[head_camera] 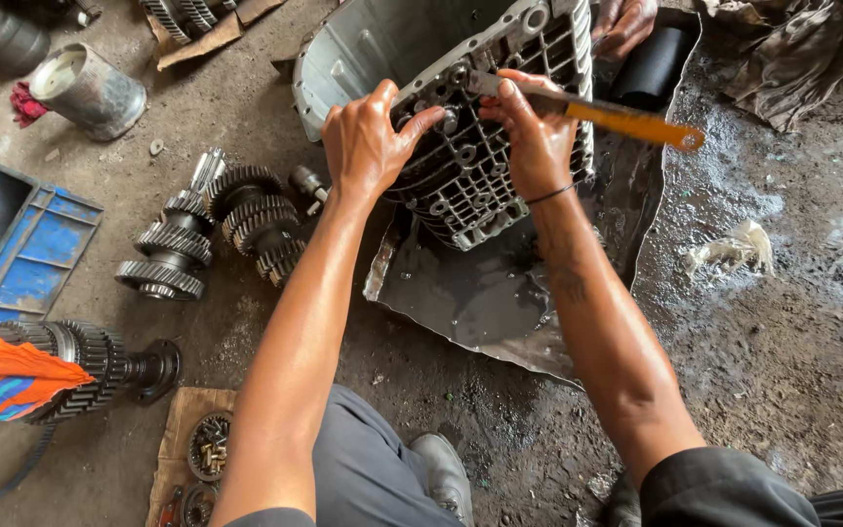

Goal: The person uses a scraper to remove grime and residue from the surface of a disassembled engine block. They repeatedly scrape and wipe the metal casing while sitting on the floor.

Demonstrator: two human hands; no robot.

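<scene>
From the head view, we are pressing our left hand [368, 137] with loose fingers on the metal housing [461, 146] lying on the oily sheet [480, 293], while our right hand [529, 132] is gripping an orange-handled tool [626, 119] against it. Gear shafts [212, 229] are lying near on the left.

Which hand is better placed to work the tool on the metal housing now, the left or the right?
Probably the right hand: it already grips the orange-handled tool against the housing. The left hand only rests on the housing edge.

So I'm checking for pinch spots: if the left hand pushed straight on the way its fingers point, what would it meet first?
Most likely the ribbed face of the grey gearbox housing: the left hand already rests on its edge, fingers pointing across it towards the right hand. Depth is unclear.
</scene>
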